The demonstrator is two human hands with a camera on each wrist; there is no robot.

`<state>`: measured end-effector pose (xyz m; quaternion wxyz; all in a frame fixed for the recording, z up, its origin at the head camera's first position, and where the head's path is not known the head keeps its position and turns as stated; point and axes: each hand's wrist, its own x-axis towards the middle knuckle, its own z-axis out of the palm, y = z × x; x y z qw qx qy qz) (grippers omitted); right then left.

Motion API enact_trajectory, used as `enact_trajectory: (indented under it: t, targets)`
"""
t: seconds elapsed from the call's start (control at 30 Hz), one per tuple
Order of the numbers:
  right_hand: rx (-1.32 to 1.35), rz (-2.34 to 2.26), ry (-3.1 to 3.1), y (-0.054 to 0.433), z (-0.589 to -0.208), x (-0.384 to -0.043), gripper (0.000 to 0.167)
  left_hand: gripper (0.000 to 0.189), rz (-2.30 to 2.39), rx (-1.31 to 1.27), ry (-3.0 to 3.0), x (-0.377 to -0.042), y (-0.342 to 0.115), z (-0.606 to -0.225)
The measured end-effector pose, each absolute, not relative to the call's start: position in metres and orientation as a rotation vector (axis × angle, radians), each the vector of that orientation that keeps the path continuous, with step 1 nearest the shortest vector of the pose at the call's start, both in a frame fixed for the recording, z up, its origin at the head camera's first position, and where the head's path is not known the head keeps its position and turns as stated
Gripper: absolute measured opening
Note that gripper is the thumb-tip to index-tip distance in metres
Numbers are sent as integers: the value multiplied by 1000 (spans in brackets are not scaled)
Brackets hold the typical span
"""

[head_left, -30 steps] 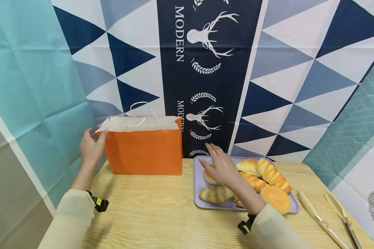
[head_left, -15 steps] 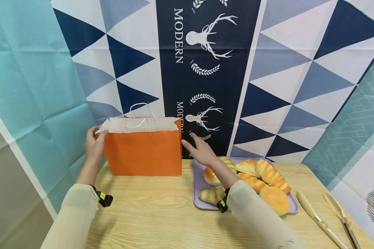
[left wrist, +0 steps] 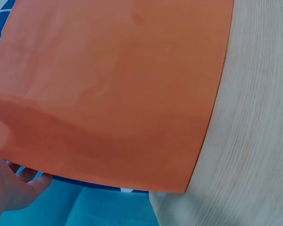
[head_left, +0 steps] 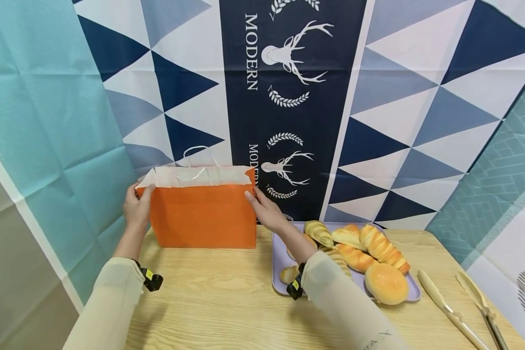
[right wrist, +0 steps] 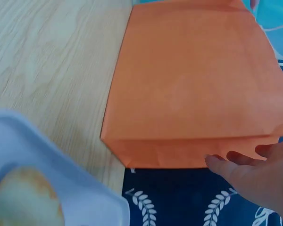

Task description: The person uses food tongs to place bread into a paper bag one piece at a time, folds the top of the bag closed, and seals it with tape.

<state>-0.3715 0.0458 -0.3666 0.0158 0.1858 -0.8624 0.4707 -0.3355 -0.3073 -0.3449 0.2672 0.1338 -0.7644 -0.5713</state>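
Right hand (head_left: pixel 267 212) moved from tray (head_left: pixel 280 257) to bag (head_left: pixel 201 218).

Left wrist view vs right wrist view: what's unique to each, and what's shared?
Left wrist only: a clear left hand; the right wrist view has just an unclear pink patch up top.

Right wrist only: right hand, tray, bread on it, and the narrow side panel of the bag.

Both: bag front, table, teal cloth, dark blue cloth.
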Motion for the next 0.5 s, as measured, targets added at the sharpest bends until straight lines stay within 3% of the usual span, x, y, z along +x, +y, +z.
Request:
enact_trajectory:
  t: [0.2, 0.5]
  targets:
    - [518, 1583, -2665, 36, -364, -364, 84, 72, -1543, 429, -2049, -338, -302, -346]
    - [515, 1621, -2647, 27, -363, -355, 77, 57, -1497, 493, -2062, -334, -297, -342]
